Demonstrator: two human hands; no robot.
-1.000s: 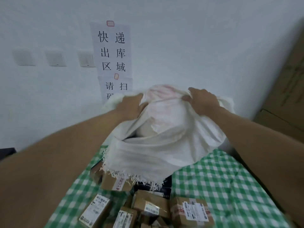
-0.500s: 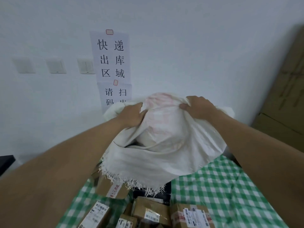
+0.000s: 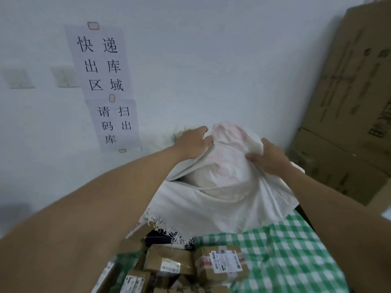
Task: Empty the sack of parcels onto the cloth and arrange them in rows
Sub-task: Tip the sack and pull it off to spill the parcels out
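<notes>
- Two white paper notices (image 3: 103,85) are seen taped to the pale wall, one above the other. The upper one reads 快递出库区域; the lower one reads 请扫码出库.
- A white woven plastic sack (image 3: 220,187) with faint pink print is held upended above a green-and-white checked cloth (image 3: 281,246). Its closed bottom is raised towards the wall; its frayed open mouth hangs towards the camera, just over the parcels. The long axis runs from the raised far end down to the near mouth. The pink print cannot be read.
- The left hand (image 3: 193,142) is curled into the bunched fabric at the sack's upper left corner.
- The right hand (image 3: 267,156) is clenched on a fold of fabric at the upper right, thumb pressed against the cloth.
- Brown cardboard parcels (image 3: 169,263) are heaped on the checked cloth below the mouth, touching one another, not in rows. The rightmost parcel (image 3: 221,264) carries a white shipping label with barcodes and red-printed tape; the text is too small to read.
- Large brown cardboard cartons (image 3: 349,102) are stacked against the wall at right; their dark printing is blurred.
- Two white wall switches (image 3: 18,78) are noted left of the notices.
</notes>
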